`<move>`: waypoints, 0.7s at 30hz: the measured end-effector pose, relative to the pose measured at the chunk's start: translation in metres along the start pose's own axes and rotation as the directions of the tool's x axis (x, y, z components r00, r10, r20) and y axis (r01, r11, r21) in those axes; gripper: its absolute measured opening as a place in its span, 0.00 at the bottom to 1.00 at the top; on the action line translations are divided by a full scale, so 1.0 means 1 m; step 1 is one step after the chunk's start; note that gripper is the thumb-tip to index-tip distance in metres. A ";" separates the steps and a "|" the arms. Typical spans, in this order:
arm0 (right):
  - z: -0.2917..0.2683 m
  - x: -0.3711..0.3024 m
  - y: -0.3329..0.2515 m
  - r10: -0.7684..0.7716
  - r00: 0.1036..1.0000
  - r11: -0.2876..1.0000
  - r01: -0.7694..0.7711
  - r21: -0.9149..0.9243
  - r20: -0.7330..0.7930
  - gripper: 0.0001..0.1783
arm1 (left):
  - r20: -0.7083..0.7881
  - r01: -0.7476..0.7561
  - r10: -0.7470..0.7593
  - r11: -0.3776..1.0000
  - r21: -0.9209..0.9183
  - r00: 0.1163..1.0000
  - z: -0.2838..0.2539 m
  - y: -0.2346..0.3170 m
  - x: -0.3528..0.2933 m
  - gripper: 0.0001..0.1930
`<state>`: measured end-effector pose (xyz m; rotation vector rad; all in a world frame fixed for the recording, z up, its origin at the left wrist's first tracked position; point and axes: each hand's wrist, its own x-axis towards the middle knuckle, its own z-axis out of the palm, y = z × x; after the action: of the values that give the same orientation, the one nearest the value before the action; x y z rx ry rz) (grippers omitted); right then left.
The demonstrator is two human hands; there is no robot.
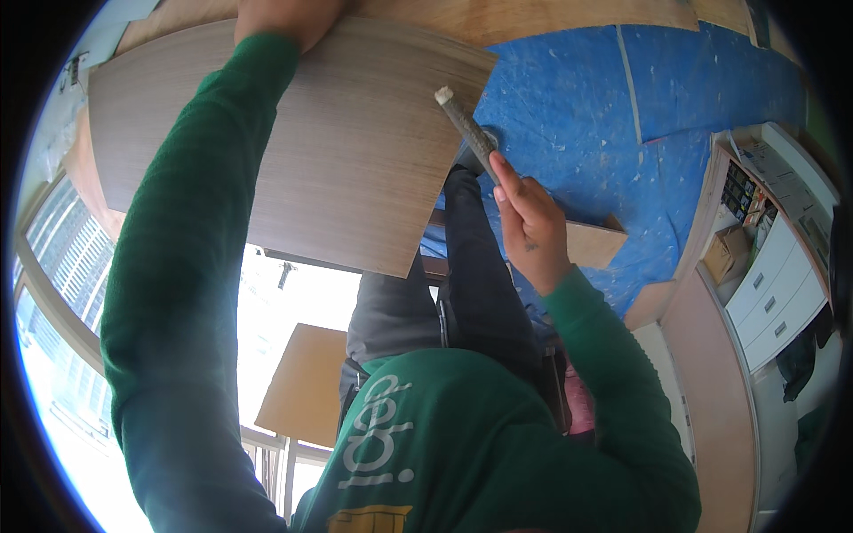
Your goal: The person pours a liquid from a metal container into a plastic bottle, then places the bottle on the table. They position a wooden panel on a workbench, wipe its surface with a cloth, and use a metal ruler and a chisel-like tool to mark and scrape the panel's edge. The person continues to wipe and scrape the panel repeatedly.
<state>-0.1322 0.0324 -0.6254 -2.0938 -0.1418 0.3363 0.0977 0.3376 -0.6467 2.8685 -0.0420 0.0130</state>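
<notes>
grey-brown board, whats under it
One dark trouser leg passes out of sight under the near edge of the grey-brown board, and blue sheeting shows past its right edge. Whatever else lies beneath is covered.

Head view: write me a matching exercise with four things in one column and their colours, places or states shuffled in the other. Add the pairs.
Column one:
1. Right hand
2. Wood-grain panel
3. Floor covering
4. Drawers

Column two:
A. White, toward the right edge of the picture
B. Grey-brown, partly hidden by the green left sleeve
C. Blue, with pale specks
D. Closed around a dark rod with a pale tip

Right pairs: 1-D, 2-B, 3-C, 4-A.
</notes>
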 end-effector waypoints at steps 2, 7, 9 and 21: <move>-0.002 -0.010 -0.003 0.062 0.997 0.998 -0.061 -0.020 0.054 0.33 | 0.006 -0.007 0.007 1.000 0.006 1.000 -0.001 -0.001 0.000 0.36; 0.009 0.037 0.010 -0.012 0.993 0.998 0.019 0.057 -0.120 0.32 | 0.017 0.016 -0.016 1.000 0.025 1.000 -0.005 0.002 0.000 0.36; 0.009 0.045 0.010 -0.006 0.991 0.997 0.015 0.069 -0.132 0.30 | 0.026 0.021 -0.022 0.999 0.025 0.999 -0.005 0.003 0.002 0.36; 0.003 0.014 0.007 0.026 0.998 0.999 -0.024 0.034 -0.056 0.33 | 0.077 0.063 -0.065 0.998 0.031 0.995 -0.008 0.008 0.002 0.37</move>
<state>-0.1195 0.0348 -0.6350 -2.0716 -0.0756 0.2920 0.0996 0.3322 -0.6373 2.8961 0.0351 -0.1125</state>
